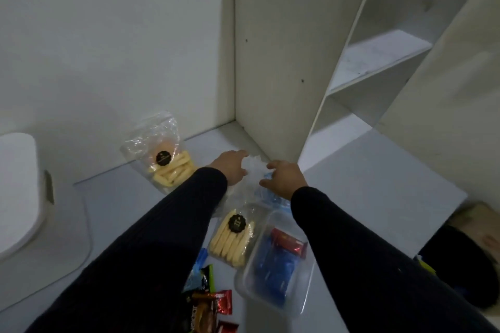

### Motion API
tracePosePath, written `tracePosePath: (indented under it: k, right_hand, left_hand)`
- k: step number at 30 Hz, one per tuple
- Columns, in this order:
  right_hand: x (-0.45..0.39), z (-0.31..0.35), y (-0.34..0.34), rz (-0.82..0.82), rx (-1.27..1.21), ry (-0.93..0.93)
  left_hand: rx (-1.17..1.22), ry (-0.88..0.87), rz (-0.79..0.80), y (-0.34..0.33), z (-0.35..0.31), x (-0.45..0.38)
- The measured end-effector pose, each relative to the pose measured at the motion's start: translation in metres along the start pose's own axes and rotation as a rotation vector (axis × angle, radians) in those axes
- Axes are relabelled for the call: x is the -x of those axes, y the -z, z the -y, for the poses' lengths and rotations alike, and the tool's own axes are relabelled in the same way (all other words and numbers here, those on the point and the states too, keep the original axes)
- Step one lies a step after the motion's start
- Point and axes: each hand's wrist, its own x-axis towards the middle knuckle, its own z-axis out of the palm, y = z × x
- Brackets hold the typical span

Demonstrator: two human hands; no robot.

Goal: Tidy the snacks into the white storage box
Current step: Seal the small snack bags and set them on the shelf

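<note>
- Head view: a crinkled clear bag [253, 170] is pinched at its top between the left hand [232, 165] and the right hand [284, 176], fingers curled onto the plastic; blue contents show below the right hand.
- The storage box [273, 262], translucent, sits near the person under the right forearm, with blue and red packets already inside.
- The bag would best be lifted by both edges, kept level, and lowered into the box.
- Two biscuit bags [169, 170] [234, 238] and loose wrapped bars [213, 303] lie outside it.
</note>
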Motion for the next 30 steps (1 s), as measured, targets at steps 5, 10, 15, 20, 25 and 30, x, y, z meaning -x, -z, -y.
tracePosePath:
  k: [5,10,15,20,25,30]
  right_hand:
    - [-0.013,-0.014,-0.009,-0.028,-0.193,0.04]
    - [-0.026,-0.017,-0.007,-0.019,-0.442,0.028]
    - [-0.015,-0.001,-0.004,0.102,-0.793,0.009]
    - [0.011,0.026,-0.002,0.14,-1.021,0.095]
    - [0.034,0.066,0.014,0.068,-1.051,0.238]
    - [0.053,0.097,0.032,0.035,-1.026,0.426]
  left_hand:
    - [0.19,0.028,0.018,-0.017,0.001,-0.017]
    - [0.311,0.04,-0.156,-0.011,0.009,-0.013]
    - [0.765,0.157,-0.437,0.007,0.026,0.017]
    - [1.033,0.297,-0.725,0.024,0.037,0.063]
    - [1.22,0.308,-0.911,0.036,0.03,0.114]
    - [1.347,0.206,-1.078,0.046,0.016,0.167]
